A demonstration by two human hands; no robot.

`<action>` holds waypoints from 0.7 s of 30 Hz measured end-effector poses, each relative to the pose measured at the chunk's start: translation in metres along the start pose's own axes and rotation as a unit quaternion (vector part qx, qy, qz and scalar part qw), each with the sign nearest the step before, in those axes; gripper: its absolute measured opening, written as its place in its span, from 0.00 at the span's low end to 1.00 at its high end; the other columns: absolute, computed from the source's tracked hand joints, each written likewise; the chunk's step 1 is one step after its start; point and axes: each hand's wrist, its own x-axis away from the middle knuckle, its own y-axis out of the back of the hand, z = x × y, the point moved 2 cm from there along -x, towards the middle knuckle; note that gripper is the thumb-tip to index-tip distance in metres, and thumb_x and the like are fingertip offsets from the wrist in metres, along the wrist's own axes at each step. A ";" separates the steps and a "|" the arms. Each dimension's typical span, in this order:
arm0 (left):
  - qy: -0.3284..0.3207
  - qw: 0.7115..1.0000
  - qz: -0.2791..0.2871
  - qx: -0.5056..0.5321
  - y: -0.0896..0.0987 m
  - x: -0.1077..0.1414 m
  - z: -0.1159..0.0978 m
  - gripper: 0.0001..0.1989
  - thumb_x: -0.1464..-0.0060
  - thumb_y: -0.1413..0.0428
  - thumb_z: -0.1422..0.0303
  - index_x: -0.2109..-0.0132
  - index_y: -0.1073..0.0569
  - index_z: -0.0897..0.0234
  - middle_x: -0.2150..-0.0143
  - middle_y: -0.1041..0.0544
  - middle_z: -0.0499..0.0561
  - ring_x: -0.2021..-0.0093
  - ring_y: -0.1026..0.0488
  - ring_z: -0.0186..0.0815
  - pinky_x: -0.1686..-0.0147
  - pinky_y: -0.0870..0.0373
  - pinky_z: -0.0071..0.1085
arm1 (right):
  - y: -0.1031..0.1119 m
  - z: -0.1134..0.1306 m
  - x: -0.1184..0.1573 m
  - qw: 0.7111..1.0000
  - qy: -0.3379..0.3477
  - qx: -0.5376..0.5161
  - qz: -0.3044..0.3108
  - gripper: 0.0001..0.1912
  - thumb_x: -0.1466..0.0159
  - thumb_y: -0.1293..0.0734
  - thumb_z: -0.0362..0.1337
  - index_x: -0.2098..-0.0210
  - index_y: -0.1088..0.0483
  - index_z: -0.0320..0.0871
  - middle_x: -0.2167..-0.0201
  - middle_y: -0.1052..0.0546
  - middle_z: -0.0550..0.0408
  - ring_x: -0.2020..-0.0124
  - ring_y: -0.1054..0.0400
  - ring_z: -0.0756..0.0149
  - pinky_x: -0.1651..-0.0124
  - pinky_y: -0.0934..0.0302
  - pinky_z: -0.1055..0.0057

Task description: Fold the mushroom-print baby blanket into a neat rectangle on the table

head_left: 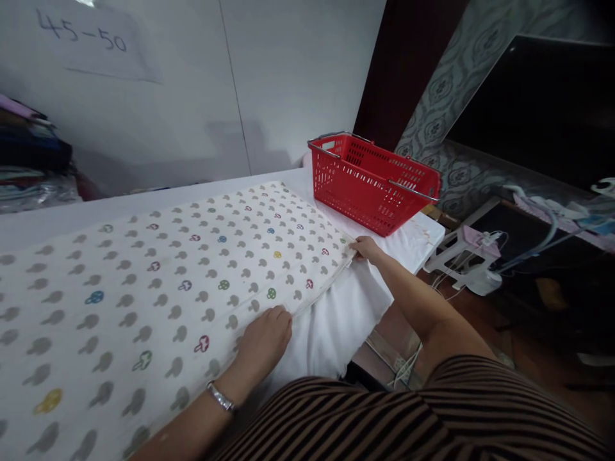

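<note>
A white cloth printed with grey and coloured mushrooms [202, 256] lies spread flat over the table. At its near right corner, my right hand [366, 248] pinches the edge between thumb and fingers. My left hand [269, 336] is on the cloth's near edge, fingers curled over it and the fingertips mostly hidden. Between the two hands the edge runs fairly straight. A silver bracelet [221, 396] circles my left wrist.
A red shopping basket [355, 192] with metal handles stands on the white-covered table [425, 227] beyond my right hand. Folded clothes [33, 150] are stacked at the far left. Right of the table, a plastic stool [464, 256] and cables are on the floor.
</note>
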 end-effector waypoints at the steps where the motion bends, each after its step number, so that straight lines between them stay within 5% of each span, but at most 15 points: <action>1: 0.007 1.000 -0.001 0.008 0.001 0.000 0.001 0.11 0.41 0.56 0.73 0.64 0.29 0.64 0.62 0.27 0.54 0.60 0.30 0.38 0.62 0.35 0.35 | 0.001 0.000 0.000 1.000 0.001 -0.002 -0.002 0.03 0.44 0.34 0.30 0.72 0.34 0.41 0.90 0.36 0.64 0.87 0.39 0.72 0.83 0.43 0.78; 11: 0.004 0.999 0.025 0.045 0.008 -0.015 -0.001 0.11 0.40 0.54 0.64 0.64 0.31 0.63 0.61 0.28 0.52 0.61 0.30 0.37 0.66 0.36 0.32 | 0.002 -0.001 -0.003 1.000 0.003 -0.011 -0.001 0.06 0.46 0.33 0.30 0.67 0.33 0.40 0.90 0.36 0.65 0.88 0.40 0.72 0.83 0.44 0.78; 16: -0.033 0.997 -0.012 0.070 0.008 -0.052 -0.016 0.12 0.39 0.54 0.63 0.54 0.31 0.61 0.54 0.29 0.53 0.57 0.30 0.38 0.64 0.35 0.33 | 0.003 -0.003 0.001 0.999 -0.005 -0.033 0.028 0.08 0.44 0.32 0.37 0.67 0.33 0.41 0.88 0.32 0.61 0.85 0.35 0.69 0.83 0.42 0.77; 21: -0.041 0.998 -0.016 0.053 0.006 -0.093 -0.022 0.11 0.40 0.53 0.64 0.56 0.30 0.63 0.53 0.29 0.53 0.56 0.31 0.40 0.61 0.35 0.34 | 0.003 -0.008 0.000 0.997 -0.014 -0.050 0.060 0.09 0.43 0.31 0.39 0.73 0.34 0.41 0.87 0.30 0.58 0.84 0.34 0.68 0.82 0.40 0.76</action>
